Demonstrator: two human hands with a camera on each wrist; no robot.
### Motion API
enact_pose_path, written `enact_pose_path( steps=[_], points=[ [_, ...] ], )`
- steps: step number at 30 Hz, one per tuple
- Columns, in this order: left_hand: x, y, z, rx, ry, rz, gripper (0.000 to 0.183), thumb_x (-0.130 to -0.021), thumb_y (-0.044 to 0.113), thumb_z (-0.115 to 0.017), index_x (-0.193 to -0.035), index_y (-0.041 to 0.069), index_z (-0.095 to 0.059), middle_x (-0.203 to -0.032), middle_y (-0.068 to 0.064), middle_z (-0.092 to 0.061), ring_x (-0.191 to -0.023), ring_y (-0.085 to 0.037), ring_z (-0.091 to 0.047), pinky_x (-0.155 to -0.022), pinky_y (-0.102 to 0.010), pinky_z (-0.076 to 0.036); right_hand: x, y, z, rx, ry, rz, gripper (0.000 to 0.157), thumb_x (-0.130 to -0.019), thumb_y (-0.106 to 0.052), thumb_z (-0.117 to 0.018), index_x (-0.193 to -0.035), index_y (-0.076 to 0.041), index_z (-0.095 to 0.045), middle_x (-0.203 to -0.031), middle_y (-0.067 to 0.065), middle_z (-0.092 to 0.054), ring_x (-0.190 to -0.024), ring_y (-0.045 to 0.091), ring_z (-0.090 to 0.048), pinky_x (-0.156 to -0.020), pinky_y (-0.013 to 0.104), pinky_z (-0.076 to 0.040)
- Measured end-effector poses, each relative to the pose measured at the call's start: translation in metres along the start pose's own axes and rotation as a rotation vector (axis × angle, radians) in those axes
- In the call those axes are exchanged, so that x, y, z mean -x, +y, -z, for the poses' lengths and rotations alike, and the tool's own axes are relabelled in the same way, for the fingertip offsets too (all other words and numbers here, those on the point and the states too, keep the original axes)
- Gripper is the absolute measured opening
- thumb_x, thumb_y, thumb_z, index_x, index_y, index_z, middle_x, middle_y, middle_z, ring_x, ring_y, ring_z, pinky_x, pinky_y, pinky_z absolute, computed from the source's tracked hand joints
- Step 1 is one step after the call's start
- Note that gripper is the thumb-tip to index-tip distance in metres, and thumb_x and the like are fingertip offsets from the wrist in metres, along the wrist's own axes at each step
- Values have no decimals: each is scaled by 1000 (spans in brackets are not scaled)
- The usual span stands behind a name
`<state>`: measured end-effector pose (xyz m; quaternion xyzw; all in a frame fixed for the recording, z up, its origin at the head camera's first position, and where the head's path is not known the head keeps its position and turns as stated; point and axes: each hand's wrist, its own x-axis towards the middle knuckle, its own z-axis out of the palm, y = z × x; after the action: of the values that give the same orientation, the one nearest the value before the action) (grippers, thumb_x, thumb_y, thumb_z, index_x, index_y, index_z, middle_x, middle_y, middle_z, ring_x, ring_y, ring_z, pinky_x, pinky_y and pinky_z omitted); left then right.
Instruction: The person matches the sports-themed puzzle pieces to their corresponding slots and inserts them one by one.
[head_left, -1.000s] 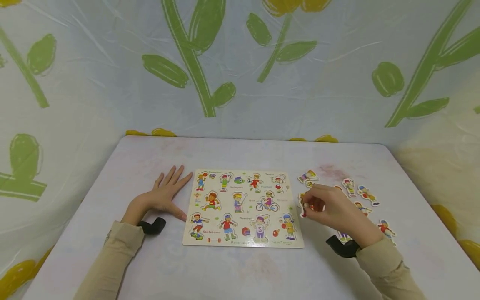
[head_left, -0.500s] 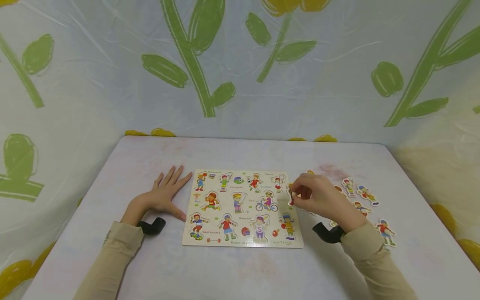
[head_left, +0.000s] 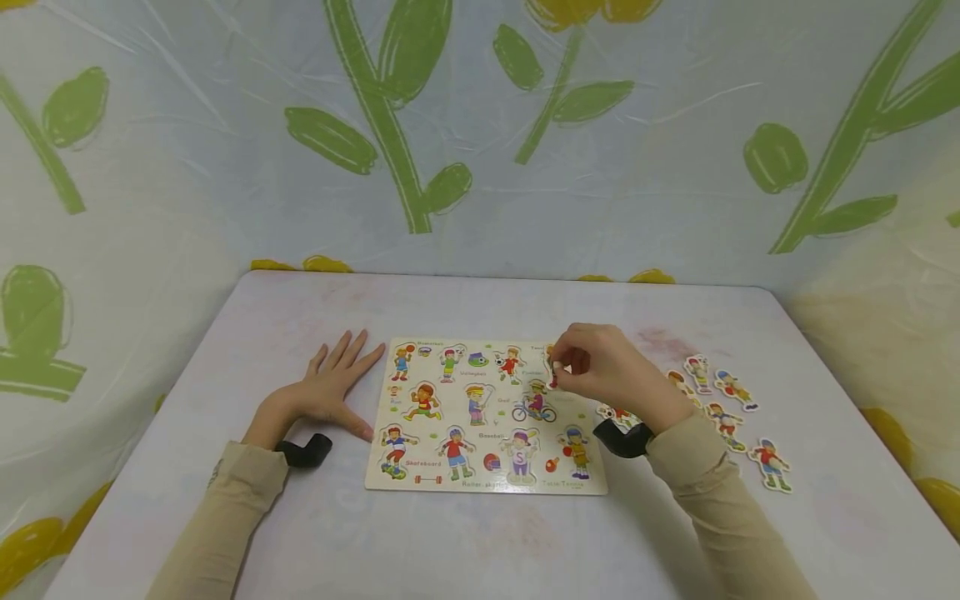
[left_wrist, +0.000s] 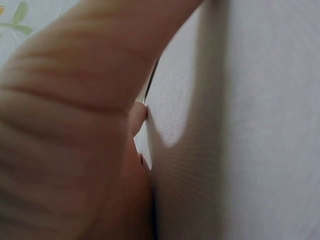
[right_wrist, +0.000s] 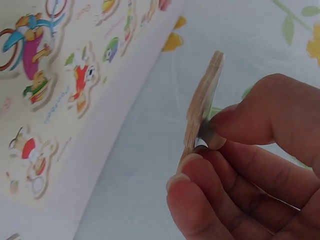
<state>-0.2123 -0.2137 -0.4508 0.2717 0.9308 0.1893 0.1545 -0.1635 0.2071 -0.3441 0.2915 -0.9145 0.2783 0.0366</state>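
Note:
My right hand (head_left: 611,367) pinches a flat wooden puzzle piece (right_wrist: 204,97) by the small knob on its face. Seen edge-on in the right wrist view, the piece stands tilted above the surface; its picture is mostly hidden. In the head view the hand is over the upper right of the puzzle board (head_left: 598,479), near the tennis figure, which it partly covers. Cream-coloured, the board carries printed sports figures in cut-out outlines. My left hand (head_left: 330,392) rests with fingers spread on the table, its thumb tip right at the board's left edge.
Several loose puzzle pieces lie right of the board, among them one in a red shirt (head_left: 770,465) and one with a blue cap (head_left: 736,390). Another piece (head_left: 617,414) shows partly below my right wrist. A flower-patterned sheet (head_left: 480,208) rises behind the table (head_left: 480,550).
My right hand has moved left, carrying the puzzle piece from beside the loose pieces to over the board's upper right. My left hand has stayed in place.

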Motion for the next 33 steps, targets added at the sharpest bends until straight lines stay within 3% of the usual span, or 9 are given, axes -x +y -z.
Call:
enact_pose_path(
  steps=[8,17,33],
  points=[
    [1,1,0,-1,4,-5,136,-60,68,-84,-160,11,-11,-164,-20,12,-148,-41,18,-112,-63,12,-25,-4,-7,-20,2,69,10,-81,1,-70,-85,-8,-70,-80,-2,-62,-65,10,-55,-59,27,-50],
    [0,1,1,-10,11,-14,137,-58,68,-84,-160,11,-11,-164,-19,11,-148,-40,18,-112,-63,12,-57,-8,-17,-31,-33,67,8,-82,0,-70,-89,-3,-71,-83,3,-67,-70,12,-60,-66,32,-53],
    [0,3,2,-1,4,-21,136,-60,70,-82,-160,10,-12,-164,-21,12,-148,-41,18,-112,-64,12,-109,-17,-44,-54,-140,-18,11,-80,-6,-77,-89,-4,-70,-84,4,-66,-77,18,-58,-72,33,-51]
  ],
)
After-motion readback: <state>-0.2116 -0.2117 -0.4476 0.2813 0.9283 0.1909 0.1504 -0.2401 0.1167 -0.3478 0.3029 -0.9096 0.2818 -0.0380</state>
